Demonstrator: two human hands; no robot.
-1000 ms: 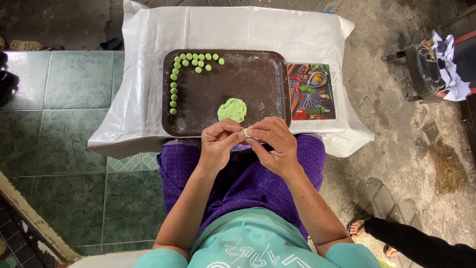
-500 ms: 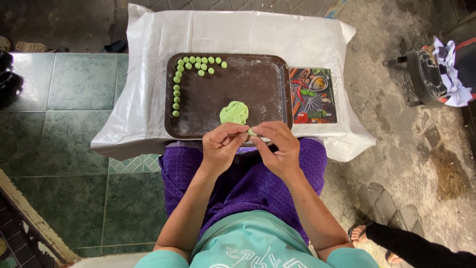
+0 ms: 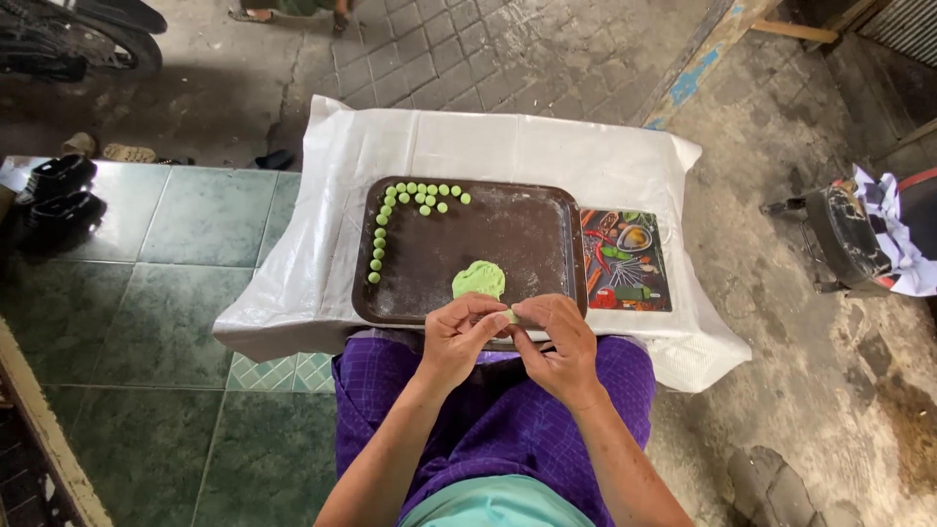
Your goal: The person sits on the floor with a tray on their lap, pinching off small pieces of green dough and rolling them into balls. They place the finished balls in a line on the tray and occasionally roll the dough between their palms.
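– Where is the little dough bit (image 3: pixel 509 315)?

– Pinched between both hands, at the near edge of the brown tray (image 3: pixel 547 244). The left hand (image 3: pixel 459 337) and right hand (image 3: pixel 554 342) each have a narrow grip on it with their fingertips.

– And the big green lump (image 3: pixel 478 279)?

– Just past the fingers, on the tray. About the same for both hands.

– Anything in the way?

– No. The row of small green balls (image 3: pixel 390 220) lies well apart, by the far left corner. A picture mat (image 3: pixel 627 261) sits right of the tray on the white worktop (image 3: pixel 488 146).

Both hands sit slightly lower than before, over the tray's (image 3: pixel 468 185) near edge. The pinched dough bit (image 3: pixel 509 315) shows less between the fingertips.
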